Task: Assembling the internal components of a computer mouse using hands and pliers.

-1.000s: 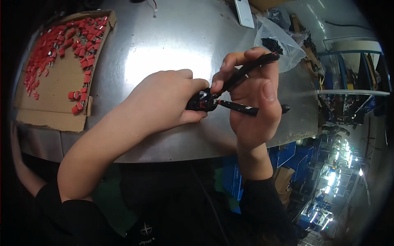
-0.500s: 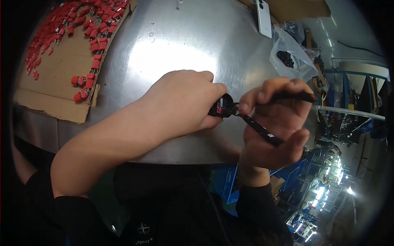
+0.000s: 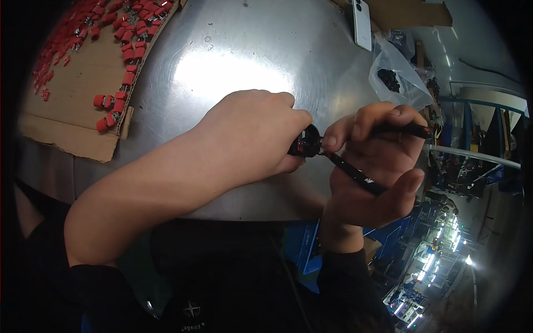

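Well left of both hands, a cardboard tray [image 3: 78, 89] is crowded with red parts [image 3: 126, 53]; several show bare metal, and a short chain of them runs down the edge nearer the left grip. No writing can be made out on them.

Below and left of the left grip, the wearer's black top [image 3: 233, 272] has a white star-shaped emblem [image 3: 191, 309] with a line of white lettering under it, upside down in this view. A shiny metal desk [image 3: 239, 77] spreads out beneath the hands.

The left grip [image 3: 258, 127] is clamped on a black rounded piece [image 3: 308, 143], glossy, with a touch of red and a pale patch on its face; much of it is hidden by the fingers. At its right side, between the two hands, are the near ends of a black-handled tool [image 3: 355, 173], its two handles spread apart. The lower handle has a white mark too small to read.

Above the right grip stands a white phone [image 3: 362, 26], dark lenses showing. The right grip [image 3: 383, 161] is curled on the tool, thumb held away. Above and right of it, a clear bag [image 3: 411, 91] holds small black pieces [image 3: 388, 80].
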{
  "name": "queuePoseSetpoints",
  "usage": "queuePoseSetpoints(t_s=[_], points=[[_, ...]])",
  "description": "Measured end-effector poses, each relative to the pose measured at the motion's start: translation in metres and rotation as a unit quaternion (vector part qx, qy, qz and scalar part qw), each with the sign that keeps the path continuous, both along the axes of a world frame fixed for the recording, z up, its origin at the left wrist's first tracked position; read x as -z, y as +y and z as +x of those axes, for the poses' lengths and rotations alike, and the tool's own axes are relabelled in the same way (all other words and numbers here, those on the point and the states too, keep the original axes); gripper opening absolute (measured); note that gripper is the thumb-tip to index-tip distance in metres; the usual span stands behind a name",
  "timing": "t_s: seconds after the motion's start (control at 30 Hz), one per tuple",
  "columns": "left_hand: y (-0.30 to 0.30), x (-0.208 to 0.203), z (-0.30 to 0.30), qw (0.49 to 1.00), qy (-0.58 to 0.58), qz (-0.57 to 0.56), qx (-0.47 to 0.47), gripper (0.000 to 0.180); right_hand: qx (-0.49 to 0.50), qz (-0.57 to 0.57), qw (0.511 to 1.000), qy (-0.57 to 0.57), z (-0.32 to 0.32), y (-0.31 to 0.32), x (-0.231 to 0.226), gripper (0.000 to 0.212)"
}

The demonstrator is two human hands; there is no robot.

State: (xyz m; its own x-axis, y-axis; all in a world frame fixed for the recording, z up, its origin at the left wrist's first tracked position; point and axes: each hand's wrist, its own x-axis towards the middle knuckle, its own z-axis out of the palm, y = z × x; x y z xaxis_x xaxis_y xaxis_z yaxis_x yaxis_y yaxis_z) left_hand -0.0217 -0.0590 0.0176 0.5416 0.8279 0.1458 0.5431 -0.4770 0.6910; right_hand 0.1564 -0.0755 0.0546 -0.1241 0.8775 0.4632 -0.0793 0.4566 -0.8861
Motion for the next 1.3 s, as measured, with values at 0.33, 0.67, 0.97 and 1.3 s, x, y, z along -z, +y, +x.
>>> queuePoseSetpoints(t_s=[0.33, 0.67, 0.97, 1.3], points=[[-0.001, -0.003, 0.001, 1.0, 0.012, -0.008, -0.006, 0.031, -0.01, 0.005, 1.0, -0.005, 0.001, -0.001, 0.003, 0.061], [0.004, 0.001, -0.001, 0.999, 0.039, -0.028, 0.011, 0.044, -0.023, 0.091, 0.993, -0.073, 0.004, -0.02, 0.014, 0.046], [-0.001, -0.005, -0.001, 0.999, 0.018, -0.026, -0.016, 0.034, -0.045, 0.105, 0.991, -0.073, 0.006, -0.018, 0.013, 0.053], [0.001, -0.009, 0.001, 0.999, 0.031, -0.02, 0.007, 0.037, -0.08, 0.015, 0.995, 0.056, 0.025, -0.002, 0.007, 0.08]])
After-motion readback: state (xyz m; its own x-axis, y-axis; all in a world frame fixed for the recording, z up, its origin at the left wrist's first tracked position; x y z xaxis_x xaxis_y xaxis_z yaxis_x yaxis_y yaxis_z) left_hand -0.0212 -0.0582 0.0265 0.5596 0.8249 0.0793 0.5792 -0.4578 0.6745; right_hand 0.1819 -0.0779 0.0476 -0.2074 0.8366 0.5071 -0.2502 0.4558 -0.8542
